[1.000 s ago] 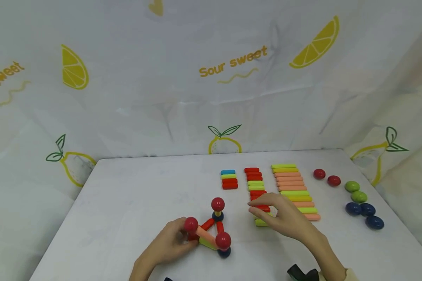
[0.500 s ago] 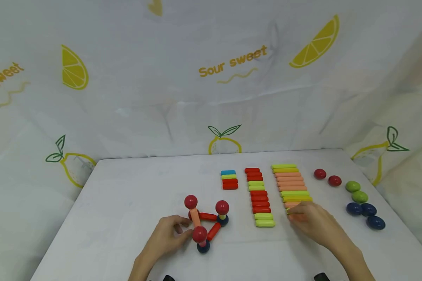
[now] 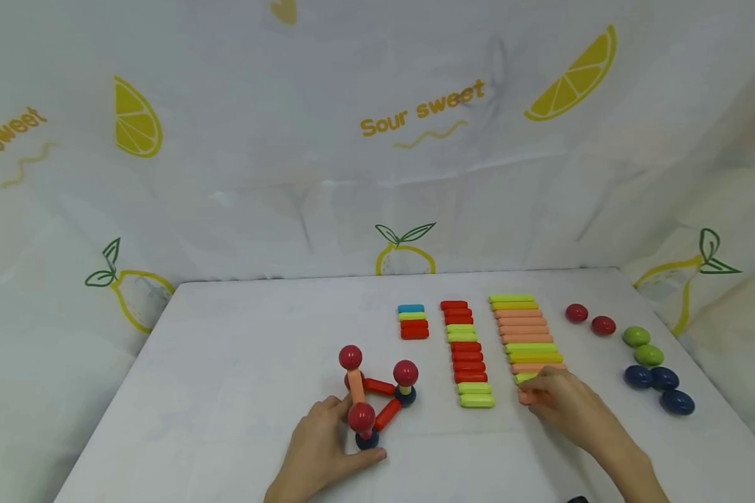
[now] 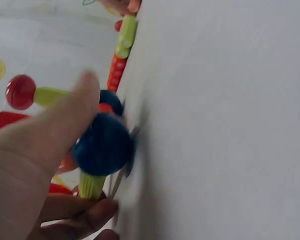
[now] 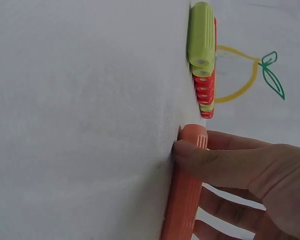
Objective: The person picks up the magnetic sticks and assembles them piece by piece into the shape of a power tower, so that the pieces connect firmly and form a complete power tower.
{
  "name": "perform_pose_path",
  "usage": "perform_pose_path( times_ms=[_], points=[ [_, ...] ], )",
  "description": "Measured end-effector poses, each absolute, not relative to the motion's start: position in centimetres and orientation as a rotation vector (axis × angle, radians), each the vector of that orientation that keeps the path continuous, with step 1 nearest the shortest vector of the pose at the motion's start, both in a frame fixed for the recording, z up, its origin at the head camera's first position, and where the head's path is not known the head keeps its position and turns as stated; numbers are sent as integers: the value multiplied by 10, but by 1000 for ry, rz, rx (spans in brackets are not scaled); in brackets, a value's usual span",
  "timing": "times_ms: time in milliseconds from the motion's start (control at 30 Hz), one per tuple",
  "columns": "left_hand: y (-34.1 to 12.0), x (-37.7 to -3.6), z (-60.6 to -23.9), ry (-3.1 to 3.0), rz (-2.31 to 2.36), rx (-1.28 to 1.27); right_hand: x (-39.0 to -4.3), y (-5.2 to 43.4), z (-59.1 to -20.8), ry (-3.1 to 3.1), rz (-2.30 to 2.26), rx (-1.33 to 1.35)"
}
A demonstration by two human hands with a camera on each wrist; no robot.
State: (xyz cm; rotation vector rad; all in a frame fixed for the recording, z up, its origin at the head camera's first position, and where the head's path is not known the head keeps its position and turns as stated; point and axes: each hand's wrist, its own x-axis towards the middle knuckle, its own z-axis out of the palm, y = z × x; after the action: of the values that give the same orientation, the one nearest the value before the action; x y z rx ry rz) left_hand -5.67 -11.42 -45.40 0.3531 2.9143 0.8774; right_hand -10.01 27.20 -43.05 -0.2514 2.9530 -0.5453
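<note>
The left hand (image 3: 327, 454) holds in its grip the small frame of red plastic balls, dark blue balls and short coloured rods (image 3: 377, 395) near the front of the white worktop (image 3: 239, 349). Farther right, the right hand (image 3: 563, 405) pinches the nearest orange plastic rod (image 5: 185, 200) of the long row.

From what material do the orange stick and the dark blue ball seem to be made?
Orange stick: probably moulded plastic, with a matt, even colour and fine ridges near its end, pinched by the right hand. Blue ball: smooth with a soft sheen, likely plastic or painted; blur leaves it open.
</note>
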Motion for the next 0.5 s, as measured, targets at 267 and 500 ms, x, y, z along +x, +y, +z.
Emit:
perform_pose_path(
  times_ms=[267, 500],
  points=[
    [-112, -60, -458, 2776, 1151, 322, -100, 268, -429, 2898, -573, -221],
    [-122, -64, -458, 2653, 1235, 440, -90, 240, -395, 3026, -813, -466]
  ],
)
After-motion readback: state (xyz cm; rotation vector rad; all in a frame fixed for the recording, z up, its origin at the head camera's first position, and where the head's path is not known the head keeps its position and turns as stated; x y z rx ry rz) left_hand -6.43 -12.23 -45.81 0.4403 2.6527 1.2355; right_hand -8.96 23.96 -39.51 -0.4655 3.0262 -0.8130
